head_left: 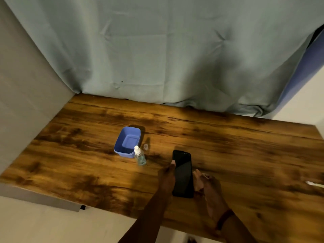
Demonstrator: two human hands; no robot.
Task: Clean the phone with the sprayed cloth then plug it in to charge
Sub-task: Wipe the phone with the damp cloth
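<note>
Our left hand (166, 176) grips the phone (183, 174), at the table's (87, 137) six o'clock, by its nine-o'clock edge; whether our right hand (208, 185) at its three o'clock holds the cloth we cannot tell, so we should brace firmly and wipe lightly.

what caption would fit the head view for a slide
The left hand grips a black phone over a wooden table, right hand beside it; spray bottle and blue tub stand behind.
</note>
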